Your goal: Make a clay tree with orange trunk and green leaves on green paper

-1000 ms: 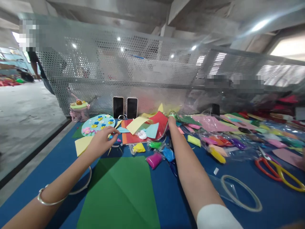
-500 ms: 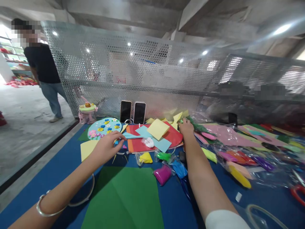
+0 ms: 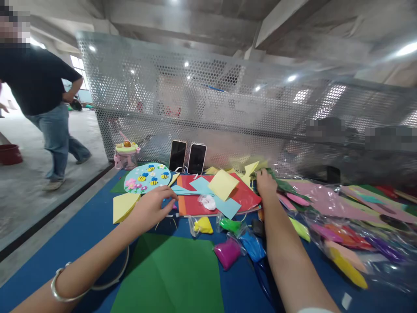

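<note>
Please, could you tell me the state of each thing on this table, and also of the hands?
Left phone: leaning upright, screen dark
Right phone: leaning upright, screen dark
Pink cup: green lid on
Bee disc: decorated
Large green sheet: spread out, creased
Magenta pack: in clear plastic, seal unclear
Left hand: open, fingers bent
Right hand: fingers bent, grip unclear

Perforated metal screen (image 3: 234, 113) behind two phones (image 3: 177, 155); red bucket (image 3: 11, 155)
</note>
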Available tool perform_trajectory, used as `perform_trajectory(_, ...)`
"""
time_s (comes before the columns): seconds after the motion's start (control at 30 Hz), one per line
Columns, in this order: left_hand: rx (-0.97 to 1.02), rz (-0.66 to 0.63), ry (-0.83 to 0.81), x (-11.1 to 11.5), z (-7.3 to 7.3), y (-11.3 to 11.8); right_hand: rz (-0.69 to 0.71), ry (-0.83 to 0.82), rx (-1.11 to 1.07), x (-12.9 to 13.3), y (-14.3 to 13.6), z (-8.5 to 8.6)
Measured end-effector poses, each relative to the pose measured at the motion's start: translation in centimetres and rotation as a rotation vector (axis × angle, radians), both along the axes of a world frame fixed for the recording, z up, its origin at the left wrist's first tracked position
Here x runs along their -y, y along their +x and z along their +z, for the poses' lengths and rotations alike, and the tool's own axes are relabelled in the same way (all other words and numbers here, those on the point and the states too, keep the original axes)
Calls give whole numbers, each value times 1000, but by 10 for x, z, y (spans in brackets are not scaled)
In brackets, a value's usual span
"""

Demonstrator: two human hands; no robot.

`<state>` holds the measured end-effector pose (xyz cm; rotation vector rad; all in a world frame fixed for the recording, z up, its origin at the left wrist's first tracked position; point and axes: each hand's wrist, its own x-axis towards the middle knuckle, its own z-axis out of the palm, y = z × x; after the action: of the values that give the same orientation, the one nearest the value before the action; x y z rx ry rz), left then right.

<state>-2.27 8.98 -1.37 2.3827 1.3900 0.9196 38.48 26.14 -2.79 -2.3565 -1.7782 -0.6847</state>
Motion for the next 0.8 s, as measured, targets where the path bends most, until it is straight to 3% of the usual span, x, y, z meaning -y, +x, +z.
perform_trajectory(0.23,-21,2,2,-1,-1,-1,-55,18,-16,0,9,2)
perform_trajectory(0.47,-30,-4,15,0,-1,1,-12,57,-67,7,9,6)
perform_trajectory(0.67,-32,-14,24,-1,-2,0,23,274,-123,17,10,20)
perform_trajectory(0.8,-28,-16,35,-1,-2,-1,-127,465,-164,33,23,37)
